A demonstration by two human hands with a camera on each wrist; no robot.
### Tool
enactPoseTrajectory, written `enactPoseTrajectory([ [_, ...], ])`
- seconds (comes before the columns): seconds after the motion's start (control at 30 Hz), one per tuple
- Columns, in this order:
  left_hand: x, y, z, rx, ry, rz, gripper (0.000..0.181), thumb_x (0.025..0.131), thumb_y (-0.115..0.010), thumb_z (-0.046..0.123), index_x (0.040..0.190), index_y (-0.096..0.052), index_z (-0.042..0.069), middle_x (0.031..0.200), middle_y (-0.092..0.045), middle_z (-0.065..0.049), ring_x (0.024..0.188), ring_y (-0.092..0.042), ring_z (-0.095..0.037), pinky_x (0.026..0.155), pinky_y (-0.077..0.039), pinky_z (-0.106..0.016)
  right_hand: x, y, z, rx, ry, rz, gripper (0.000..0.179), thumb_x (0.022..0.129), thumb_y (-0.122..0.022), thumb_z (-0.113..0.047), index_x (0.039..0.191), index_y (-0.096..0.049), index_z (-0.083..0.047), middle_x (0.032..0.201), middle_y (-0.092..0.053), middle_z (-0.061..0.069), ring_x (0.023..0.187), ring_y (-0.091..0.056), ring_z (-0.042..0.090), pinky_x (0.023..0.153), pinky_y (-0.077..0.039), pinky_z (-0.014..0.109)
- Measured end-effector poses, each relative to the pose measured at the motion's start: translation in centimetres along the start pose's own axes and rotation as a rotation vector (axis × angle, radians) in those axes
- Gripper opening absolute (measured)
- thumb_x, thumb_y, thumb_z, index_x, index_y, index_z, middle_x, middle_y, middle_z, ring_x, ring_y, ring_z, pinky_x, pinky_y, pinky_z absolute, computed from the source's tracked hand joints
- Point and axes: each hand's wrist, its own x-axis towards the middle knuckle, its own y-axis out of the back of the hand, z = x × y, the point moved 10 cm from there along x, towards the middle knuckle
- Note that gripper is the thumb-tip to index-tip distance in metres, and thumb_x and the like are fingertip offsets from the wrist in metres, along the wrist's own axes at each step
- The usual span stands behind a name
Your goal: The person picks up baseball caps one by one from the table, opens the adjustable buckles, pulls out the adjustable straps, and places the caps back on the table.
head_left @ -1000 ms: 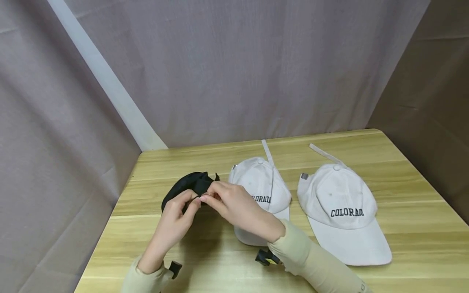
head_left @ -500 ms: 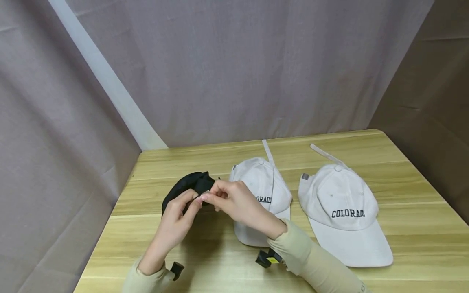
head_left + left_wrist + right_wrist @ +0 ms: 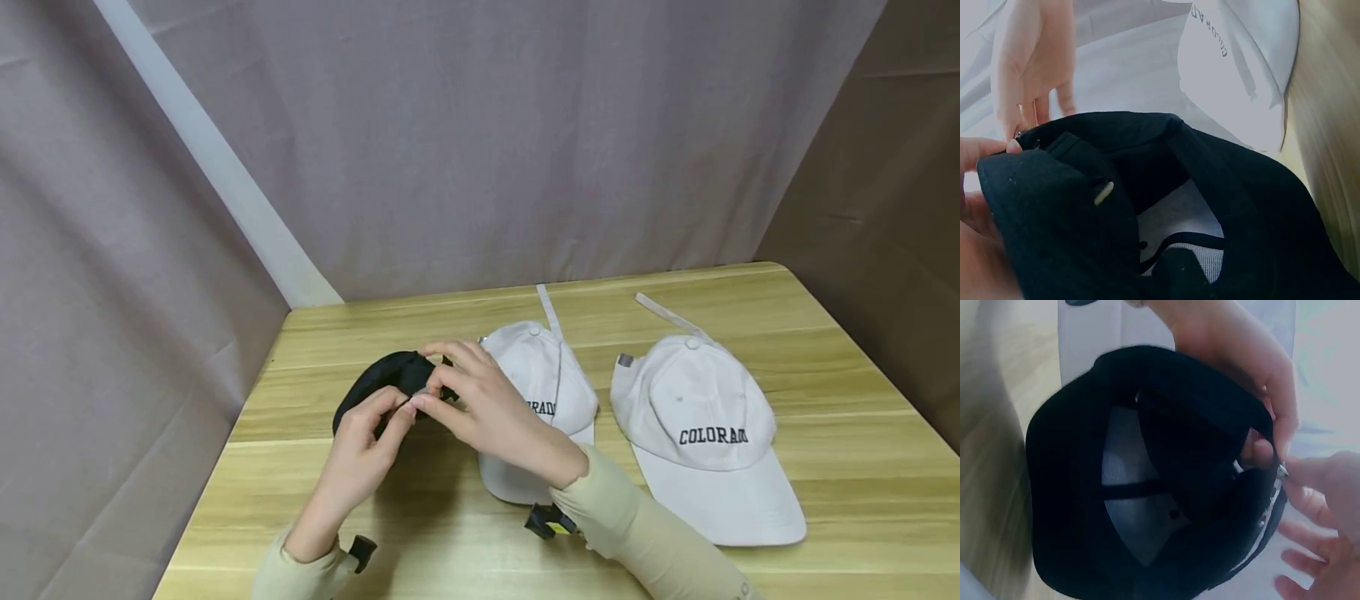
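A black baseball cap (image 3: pixel 386 379) is held up at the left of the table, its inside and pale lining showing in both wrist views. My left hand (image 3: pixel 363 446) pinches the back edge of the cap between thumb and forefinger. From the other side, my right hand (image 3: pixel 491 408) pinches the strap at a small metal buckle (image 3: pixel 1282 470). Thumbs and forefingers of both hands meet there, partly covering the buckle. The other fingers of the right hand (image 3: pixel 1329 512) are spread along the strap. Toward the wood tabletop points the cap's brim (image 3: pixel 1297 219).
Right beside the hands lies a white cap (image 3: pixel 525 358) lettered in black, partly behind the right hand. Another white cap (image 3: pixel 708 417) reading COLORADO lies further right, brim toward me. Both have loose straps toward the back. Grey curtains (image 3: pixel 487 150) rise behind the wooden table (image 3: pixel 315 333).
My right hand's fingers have opened out and risen over the cap's back, while its thumb and forefinger stay at the buckle. The left hand and cap have hardly moved.
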Motion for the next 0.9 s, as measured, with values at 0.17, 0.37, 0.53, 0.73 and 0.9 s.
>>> enactPoseTrajectory([
  [0.17, -0.2, -0.2, -0.7, -0.015, 0.015, -0.024, 0.021, 0.101, -0.060, 0.008, 0.084, -0.062, 0.019, 0.077, -0.056, 0.004, 0.068, -0.051, -0.013, 0.064, -0.045, -0.029, 0.2, -0.4, -0.4, -0.048, 0.071, -0.064, 0.014, 0.100, -0.066, -0.025, 0.089, -0.058, -0.019, 0.099, -0.057, -0.006, 0.099, -0.052, 0.014, 0.100, -0.037, 0.042],
  [0.37, -0.3, -0.6, -1.5, 0.002, 0.056, -0.055, 0.017, 0.101, -0.061, 0.008, 0.087, -0.065, 0.017, 0.073, -0.052, 0.008, 0.062, -0.046, -0.010, 0.060, -0.043, -0.028, -0.1, -0.9, 0.1, 0.012, 0.028, -0.126, 0.013, 0.101, -0.063, -0.023, 0.091, -0.058, -0.017, 0.090, -0.050, -0.006, 0.082, -0.046, 0.011, 0.076, -0.040, 0.029],
  [0.53, -0.2, -0.7, -1.9, -0.007, 0.094, -0.054, 0.017, 0.103, -0.059, 0.013, 0.089, -0.069, 0.014, 0.072, -0.053, 0.007, 0.062, -0.046, -0.010, 0.060, -0.043, -0.027, -0.2, -0.5, 0.3, 0.121, 0.002, -0.084, 0.015, 0.097, -0.069, -0.020, 0.088, -0.059, -0.015, 0.085, -0.051, -0.007, 0.074, -0.046, 0.009, 0.064, -0.043, 0.027],
  [0.73, 0.0, -0.2, -2.6, -0.061, 0.183, 0.023, 0.025, 0.105, -0.057, 0.023, 0.085, -0.070, 0.017, 0.075, -0.057, 0.007, 0.065, -0.047, -0.012, 0.060, -0.039, -0.025, -0.2, -0.4, 0.6, 0.221, -0.023, -0.064, 0.015, 0.094, -0.073, -0.019, 0.085, -0.061, -0.018, 0.087, -0.054, -0.011, 0.073, -0.049, 0.010, 0.064, -0.045, 0.027],
  [0.9, 0.0, -0.1, -2.9, -0.068, 0.221, 0.073, 0.029, 0.104, -0.059, 0.023, 0.077, -0.068, 0.016, 0.064, -0.046, 0.006, 0.057, -0.039, -0.011, 0.054, -0.033, -0.025, -0.2, -0.4, 0.7, 0.207, -0.033, -0.051, 0.016, 0.091, -0.076, -0.021, 0.083, -0.063, -0.019, 0.084, -0.052, -0.008, 0.072, -0.043, 0.007, 0.062, -0.042, 0.027],
])
